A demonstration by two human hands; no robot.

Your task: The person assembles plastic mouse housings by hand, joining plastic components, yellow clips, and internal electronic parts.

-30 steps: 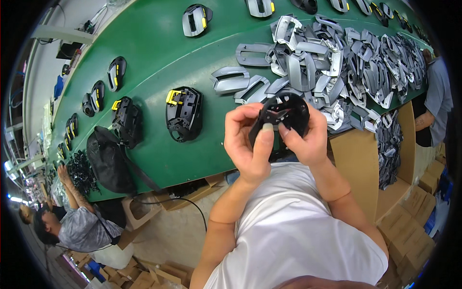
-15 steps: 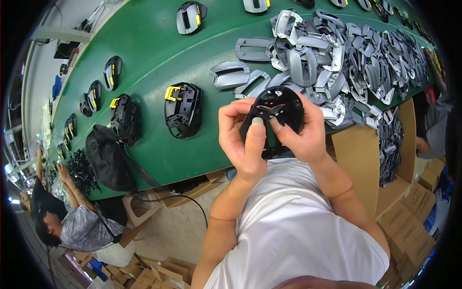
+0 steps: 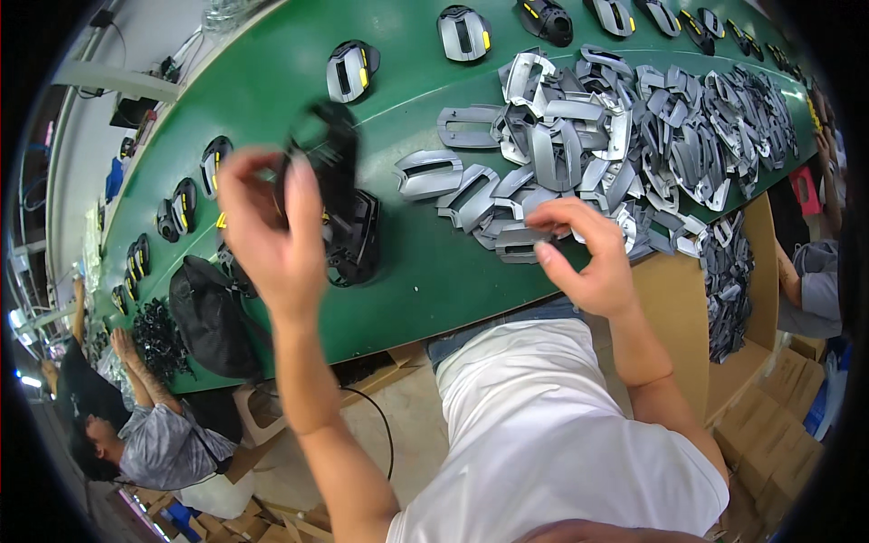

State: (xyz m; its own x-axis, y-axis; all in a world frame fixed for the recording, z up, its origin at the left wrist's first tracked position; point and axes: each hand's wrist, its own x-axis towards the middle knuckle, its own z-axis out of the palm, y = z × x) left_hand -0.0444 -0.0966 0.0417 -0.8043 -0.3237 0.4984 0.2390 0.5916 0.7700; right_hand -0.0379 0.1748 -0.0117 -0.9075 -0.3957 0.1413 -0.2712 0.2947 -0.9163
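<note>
My left hand point(image 3: 276, 226) is closed on a black plastic shell point(image 3: 335, 149), which is smeared by motion. It hangs over a larger black plastic housing point(image 3: 362, 244) lying on the green table and hides part of it. On the right, my right hand point(image 3: 593, 258) has its thumb and fingers apart, with nothing held between them. Its fingertips are close over a grey slotted plastic frame point(image 3: 518, 244) at the near edge of a heap of similar grey frames point(image 3: 552, 154); whether they touch it I cannot tell.
Black-and-grey assembled shells point(image 3: 464, 34) with yellow strips stand along the far side of the green table point(image 3: 416, 290). At left lies a black bag point(image 3: 213, 317). A cardboard box point(image 3: 674, 317) of grey parts is at right. One person point(image 3: 154, 434) works at left, another point(image 3: 810, 281) at right.
My hands have separated. The left has carried the black shell leftward to over the black housing; the right has let go of it and lies beside the grey frames.
</note>
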